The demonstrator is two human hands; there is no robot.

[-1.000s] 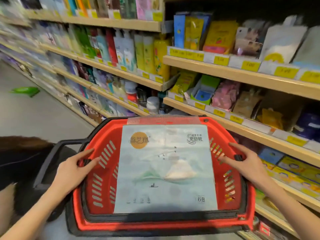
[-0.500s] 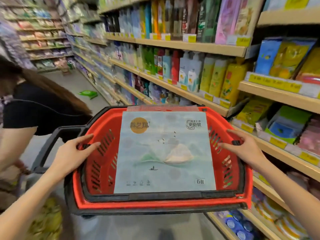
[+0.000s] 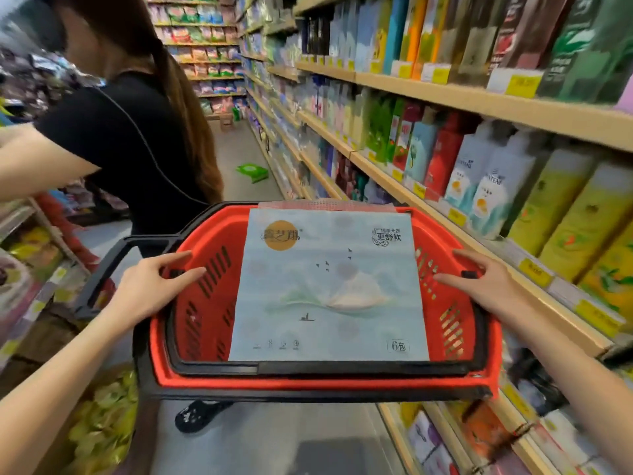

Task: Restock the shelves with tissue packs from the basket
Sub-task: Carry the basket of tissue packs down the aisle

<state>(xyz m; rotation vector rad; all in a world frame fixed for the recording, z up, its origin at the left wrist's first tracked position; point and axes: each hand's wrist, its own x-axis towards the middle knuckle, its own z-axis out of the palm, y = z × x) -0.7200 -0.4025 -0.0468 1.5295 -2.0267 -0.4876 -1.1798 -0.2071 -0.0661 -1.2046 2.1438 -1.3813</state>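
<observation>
Shelves on my right look full of bottles, though blurred. I carry the basket, left hand and right hand gripping its rims; the tissue pack lies inside, nothing restocked yet.

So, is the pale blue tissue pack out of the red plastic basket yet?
No, the pale blue tissue pack lies in the red plastic basket, both hands on its rim.

There is one view only, from the person's head, looking forward and down along a shop aisle. It sits close above the red basket, whose near rim crosses the lower middle of the frame. Shelves run down the right side, and the wide lens bends them.
</observation>
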